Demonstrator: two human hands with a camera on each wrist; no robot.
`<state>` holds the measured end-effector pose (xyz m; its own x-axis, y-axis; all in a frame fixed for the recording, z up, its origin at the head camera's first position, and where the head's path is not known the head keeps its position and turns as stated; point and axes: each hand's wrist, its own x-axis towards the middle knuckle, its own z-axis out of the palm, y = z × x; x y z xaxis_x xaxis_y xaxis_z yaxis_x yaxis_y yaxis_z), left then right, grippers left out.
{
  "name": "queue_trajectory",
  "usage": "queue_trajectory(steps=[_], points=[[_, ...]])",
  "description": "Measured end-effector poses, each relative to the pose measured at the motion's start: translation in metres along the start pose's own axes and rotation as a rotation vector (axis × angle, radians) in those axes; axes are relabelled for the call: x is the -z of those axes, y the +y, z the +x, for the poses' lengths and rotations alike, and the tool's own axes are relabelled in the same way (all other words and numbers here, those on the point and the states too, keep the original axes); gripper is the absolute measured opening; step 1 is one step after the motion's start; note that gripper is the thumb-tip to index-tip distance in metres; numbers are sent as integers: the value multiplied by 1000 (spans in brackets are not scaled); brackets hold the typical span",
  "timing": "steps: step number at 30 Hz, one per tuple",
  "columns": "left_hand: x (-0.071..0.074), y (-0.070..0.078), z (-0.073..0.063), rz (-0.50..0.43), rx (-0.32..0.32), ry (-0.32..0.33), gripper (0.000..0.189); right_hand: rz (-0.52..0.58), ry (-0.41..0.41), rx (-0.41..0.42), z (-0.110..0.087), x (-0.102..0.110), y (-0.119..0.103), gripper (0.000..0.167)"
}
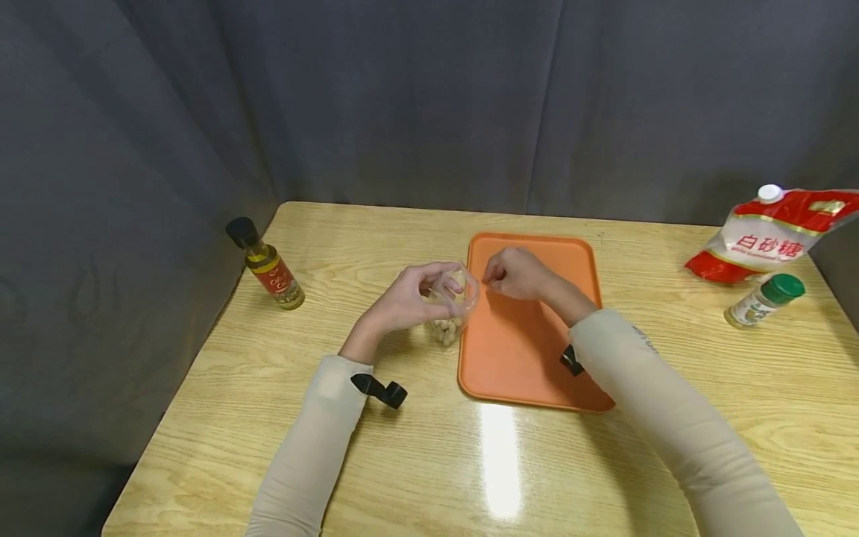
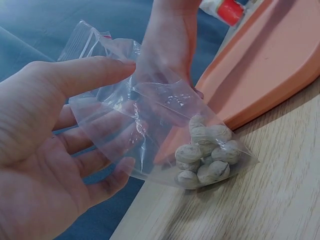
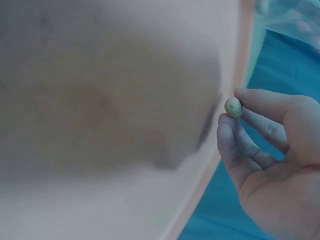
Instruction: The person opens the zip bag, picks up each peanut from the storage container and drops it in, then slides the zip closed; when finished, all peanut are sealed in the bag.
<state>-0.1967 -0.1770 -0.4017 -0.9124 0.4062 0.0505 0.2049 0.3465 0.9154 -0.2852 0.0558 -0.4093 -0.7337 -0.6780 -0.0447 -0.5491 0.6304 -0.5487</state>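
Observation:
My left hand point(image 1: 419, 298) holds a clear zip bag point(image 2: 150, 100) by its upper part, thumb on the near side and fingers behind it. Several peanuts in their shells point(image 2: 205, 155) are gathered in the bag's bottom corner, low over the wooden table. Between the thumb and fingertips of my right hand point(image 3: 280, 145) is a single peanut point(image 3: 233, 107), seen end-on in the right wrist view. That hand hovers above the left part of an orange tray point(image 1: 510, 358), close beside the bag's mouth.
An olive oil bottle point(image 1: 274, 276) stands at the table's left edge. To the right are a red and white sugar bag point(image 1: 765, 239) with a white cap and a green-capped seasoning jar point(image 1: 761, 302). Dark curtains point(image 1: 416, 104) hang behind the table.

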Motion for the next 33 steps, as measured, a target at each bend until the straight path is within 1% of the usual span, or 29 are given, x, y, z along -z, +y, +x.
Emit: queue_trajectory(steps=[4,7,12,17,21,24,30,33], points=[[0,-1,-1,8,6,-4,69,2,24,6,-2,9,-6,11],[0,-2,-2,10,7,-9,69,12,58,44,-5,16,-13,12],[-1,-5,-3,-2,5,-12,68,20,110,109,-9,28,-35,14],[-1,-6,-5,7,7,-7,68,39,151,152,-12,37,-60,14],[-1,-5,-4,6,-7,-8,67,42,152,184,-15,38,-77,12],[0,-5,-2,-14,-26,-20,63,26,134,208,-16,35,-85,11],[1,-4,-1,-16,-61,-33,47,19,120,215,-16,31,-94,11],[1,-3,0,-6,-69,-32,44,31,124,217,-17,31,-95,10]])
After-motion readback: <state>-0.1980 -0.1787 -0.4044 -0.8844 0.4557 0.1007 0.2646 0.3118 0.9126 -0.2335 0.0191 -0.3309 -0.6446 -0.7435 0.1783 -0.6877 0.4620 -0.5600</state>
